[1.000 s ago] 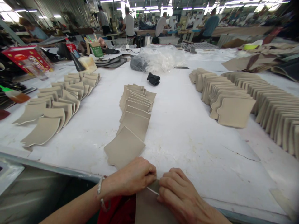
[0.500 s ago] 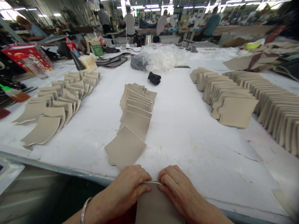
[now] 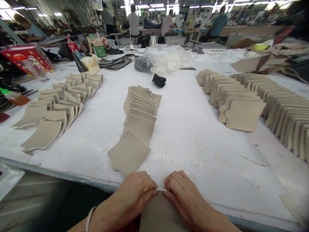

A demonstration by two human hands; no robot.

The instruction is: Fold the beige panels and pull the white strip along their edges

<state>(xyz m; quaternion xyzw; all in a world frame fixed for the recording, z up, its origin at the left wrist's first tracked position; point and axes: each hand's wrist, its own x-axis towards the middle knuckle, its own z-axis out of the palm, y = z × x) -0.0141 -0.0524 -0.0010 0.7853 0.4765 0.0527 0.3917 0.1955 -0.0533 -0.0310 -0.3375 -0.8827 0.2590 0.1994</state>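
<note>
A beige leather-like panel point(image 3: 162, 214) hangs at the table's front edge, its pale upper edge pinched between my two hands. My left hand point(image 3: 137, 190) grips that edge from the left, thumb toward me and fingers behind. On the other side, my right hand point(image 3: 183, 191) pinches the same edge, a small gap between the two hands. The lower part of the panel runs out of the frame. Just beyond my left hand lies a loose beige panel point(image 3: 129, 151), at the near end of an overlapping row of similar panels point(image 3: 141, 111).
Overlapping curved beige pieces point(image 3: 51, 130) lie at the left. Fanned rows of beige panels point(image 3: 245, 114) stand at the right. Farther back are a small black piece point(image 3: 159, 80), a clear plastic bag point(image 3: 166, 59) and a red box point(image 3: 27, 59). People sit at benches in the background.
The fingertips have pressed the panel's upper edge closer together, and the gap in it looks narrower. Both hands stay in nearly the same place.
</note>
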